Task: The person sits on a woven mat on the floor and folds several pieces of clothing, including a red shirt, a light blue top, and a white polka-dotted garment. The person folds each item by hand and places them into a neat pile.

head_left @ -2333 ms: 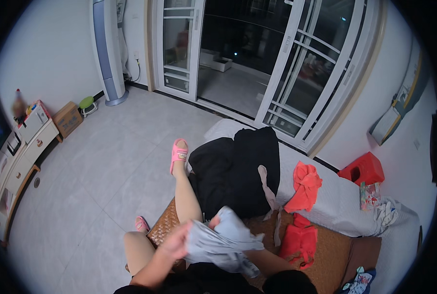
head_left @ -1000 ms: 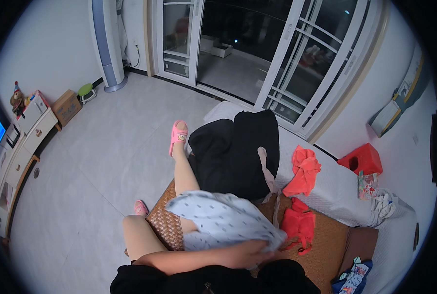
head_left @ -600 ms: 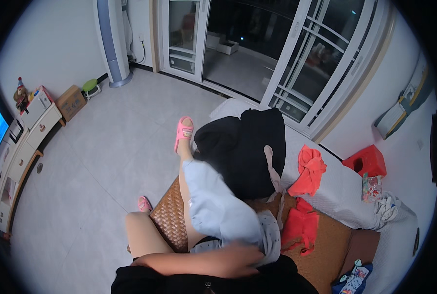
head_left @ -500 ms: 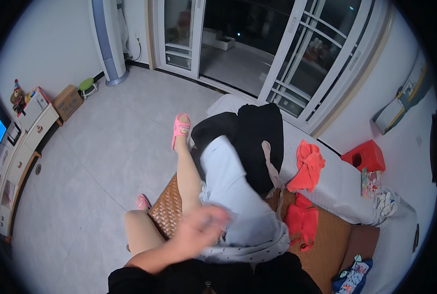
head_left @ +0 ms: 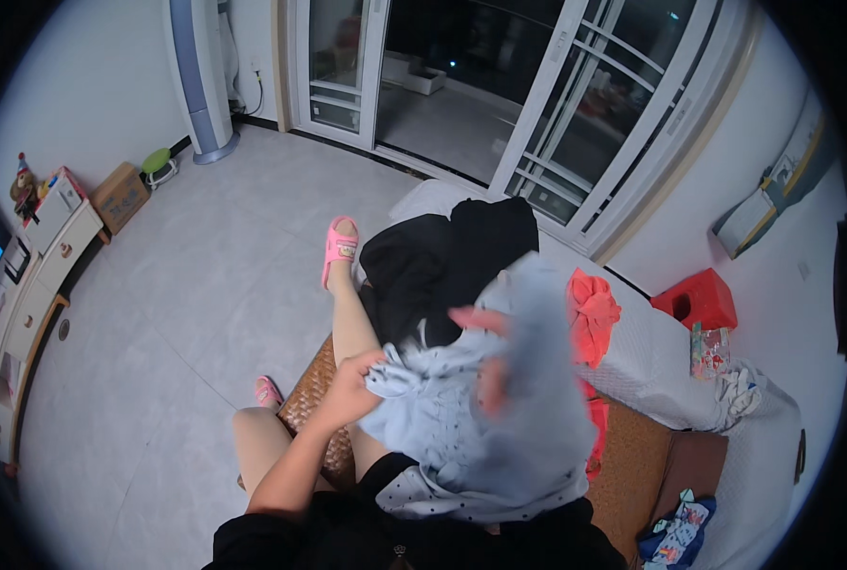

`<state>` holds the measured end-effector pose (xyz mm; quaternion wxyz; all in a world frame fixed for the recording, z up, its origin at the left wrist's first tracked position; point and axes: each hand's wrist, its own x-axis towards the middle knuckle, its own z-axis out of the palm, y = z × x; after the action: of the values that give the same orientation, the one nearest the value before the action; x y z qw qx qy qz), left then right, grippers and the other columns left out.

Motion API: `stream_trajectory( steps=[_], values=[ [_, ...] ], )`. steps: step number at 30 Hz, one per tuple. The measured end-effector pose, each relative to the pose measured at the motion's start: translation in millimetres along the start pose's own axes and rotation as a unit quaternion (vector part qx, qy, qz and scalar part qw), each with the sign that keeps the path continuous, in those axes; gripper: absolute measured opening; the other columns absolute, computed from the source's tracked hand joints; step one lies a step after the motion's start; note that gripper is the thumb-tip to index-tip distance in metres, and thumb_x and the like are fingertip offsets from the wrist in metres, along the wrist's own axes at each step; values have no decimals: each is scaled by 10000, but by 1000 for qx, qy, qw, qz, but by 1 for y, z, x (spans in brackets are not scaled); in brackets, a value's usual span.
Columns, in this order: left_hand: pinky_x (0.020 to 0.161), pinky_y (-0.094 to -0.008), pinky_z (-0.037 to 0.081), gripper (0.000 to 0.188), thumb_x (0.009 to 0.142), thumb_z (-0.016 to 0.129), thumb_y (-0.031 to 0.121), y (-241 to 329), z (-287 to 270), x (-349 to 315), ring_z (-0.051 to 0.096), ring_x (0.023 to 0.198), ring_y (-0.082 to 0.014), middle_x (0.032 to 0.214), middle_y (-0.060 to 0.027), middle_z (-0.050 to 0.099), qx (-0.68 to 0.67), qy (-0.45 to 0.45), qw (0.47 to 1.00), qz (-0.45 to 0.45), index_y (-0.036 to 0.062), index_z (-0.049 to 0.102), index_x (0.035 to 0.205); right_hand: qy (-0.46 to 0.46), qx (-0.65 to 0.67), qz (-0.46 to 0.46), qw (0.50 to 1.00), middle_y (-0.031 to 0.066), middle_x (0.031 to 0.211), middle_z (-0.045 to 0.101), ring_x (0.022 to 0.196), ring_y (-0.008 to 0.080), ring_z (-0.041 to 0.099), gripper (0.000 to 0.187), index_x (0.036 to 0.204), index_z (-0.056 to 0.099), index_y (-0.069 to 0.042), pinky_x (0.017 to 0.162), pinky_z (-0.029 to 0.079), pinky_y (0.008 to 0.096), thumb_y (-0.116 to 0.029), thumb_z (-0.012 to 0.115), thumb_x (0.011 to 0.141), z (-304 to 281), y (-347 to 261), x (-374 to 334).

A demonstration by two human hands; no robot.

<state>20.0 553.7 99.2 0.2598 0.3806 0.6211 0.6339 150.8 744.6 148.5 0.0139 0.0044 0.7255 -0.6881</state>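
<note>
A light-blue garment (head_left: 423, 394) with small dark dots lies bunched across my lap; its exact kind is hard to tell. My left hand (head_left: 352, 388) is closed on its gathered edge, at the garment's left side. Smeared by motion, my right hand (head_left: 488, 356) is at the middle of the garment, partly covered by a raised, blurred fold of it. Whether those fingers grip the cloth does not show. Just beyond lies a pile of black clothing (head_left: 409, 261), partly behind the light-blue cloth.
To the right, coral-red cloth (head_left: 592, 313) lies on a pale quilted sofa cover (head_left: 632, 380). A red plastic stool (head_left: 697, 302) stands by the wall. Woven matting (head_left: 632, 475) covers the seat, with a folded blue patterned item (head_left: 680, 532) on it. A low cabinet (head_left: 39, 294) is far left.
My left hand has moved slightly left and up and now grips the garment's gathered edge. My right hand has come into sight, and part of the garment has lifted to the right.
</note>
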Motion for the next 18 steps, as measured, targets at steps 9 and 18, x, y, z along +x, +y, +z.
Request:
stream_trajectory(
  steps=[9,18],
  values=[
    [767,-313,456,269,757,656,88,61,59,-22,580,859,-236,951,-113,587,147,0,986,73,14,559,997,12,-21,-30,999,91,979,582,895,170,562,269,1080,515,-14,746,462,314,-161,527,856,47,-2,130],
    [722,-302,462,216,850,536,100,-35,41,-43,593,808,-224,891,-150,601,61,3,994,-86,-9,545,1036,-167,-25,112,979,92,1010,573,923,163,553,314,1119,493,-16,744,459,315,-188,545,862,52,-1,109]
  ],
)
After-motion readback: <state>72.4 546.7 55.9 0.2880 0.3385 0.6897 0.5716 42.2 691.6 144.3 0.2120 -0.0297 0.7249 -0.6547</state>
